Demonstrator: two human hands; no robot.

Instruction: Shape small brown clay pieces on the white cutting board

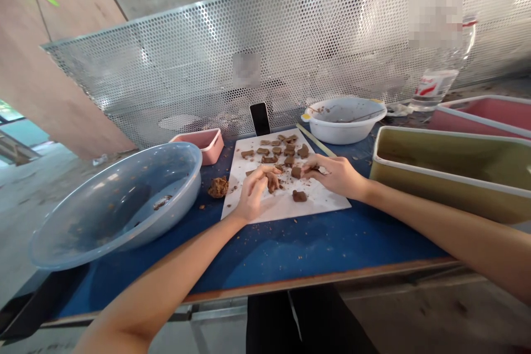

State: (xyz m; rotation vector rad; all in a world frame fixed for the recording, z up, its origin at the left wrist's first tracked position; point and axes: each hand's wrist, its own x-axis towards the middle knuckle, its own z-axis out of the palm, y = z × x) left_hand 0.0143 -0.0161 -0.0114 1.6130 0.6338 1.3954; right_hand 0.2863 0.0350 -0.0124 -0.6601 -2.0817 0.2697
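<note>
A white board (286, 207) lies on the blue table (290, 249) with several small brown clay shapes (271, 151) on its far half. My left hand (253, 193) rests on the board, its fingers curled and pinching a brown clay piece (272, 181). My right hand (334, 174) is just to the right, fingers pinched on a small brown bit near another clay block (296, 172). One shaped piece (299, 196) lies alone nearer me. A crumbly clay lump (218, 186) sits off the board at the left.
A large blue basin (116, 204) stands tilted at the left, a small pink box (205, 142) behind it. A white bowl (344, 119), a phone (260, 118), an olive tub (452, 171), a pink tub (485, 113) and a plastic bottle (440, 74) stand before a perforated metal screen (290, 50).
</note>
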